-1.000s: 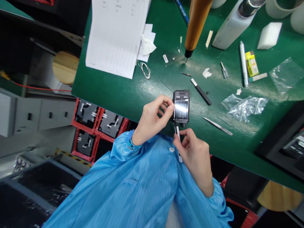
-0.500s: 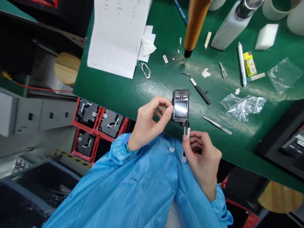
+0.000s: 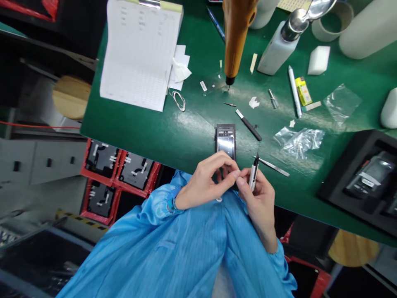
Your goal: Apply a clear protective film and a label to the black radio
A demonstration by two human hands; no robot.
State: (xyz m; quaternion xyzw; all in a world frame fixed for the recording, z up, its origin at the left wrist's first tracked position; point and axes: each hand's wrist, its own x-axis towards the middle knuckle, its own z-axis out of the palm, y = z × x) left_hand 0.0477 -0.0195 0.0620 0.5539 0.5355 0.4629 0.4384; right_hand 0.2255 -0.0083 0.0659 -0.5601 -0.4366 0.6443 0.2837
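My left hand (image 3: 211,180) is closed in a pinch, its thumb and fingertips meeting those of my right hand; anything between them is too small to make out. In my right hand (image 3: 259,200) a slim black-and-white pen-like tool (image 3: 253,174) is gripped, dark pointed end up. Just beyond my left fingers lies a small black handheld device (image 3: 225,142) with a shiny screen, its lower end hidden behind them. Tweezers (image 3: 274,167) rest right of the tool, and a black-handled blade tool (image 3: 249,125) lies farther up the green table (image 3: 192,136).
An orange electric screwdriver (image 3: 234,45) hangs tip down over the table. A clipboard with papers (image 3: 139,58) lies at the left. Rightward are a pump bottle (image 3: 277,51), a yellow lighter (image 3: 303,91), crumpled plastic bags (image 3: 300,140) and a black foam tray (image 3: 338,178) holding devices.
My left hand has left the device's side and moved down and right to my right hand's fingertips. The pen-like tool has been raised and turned in my right hand. The view has shifted.
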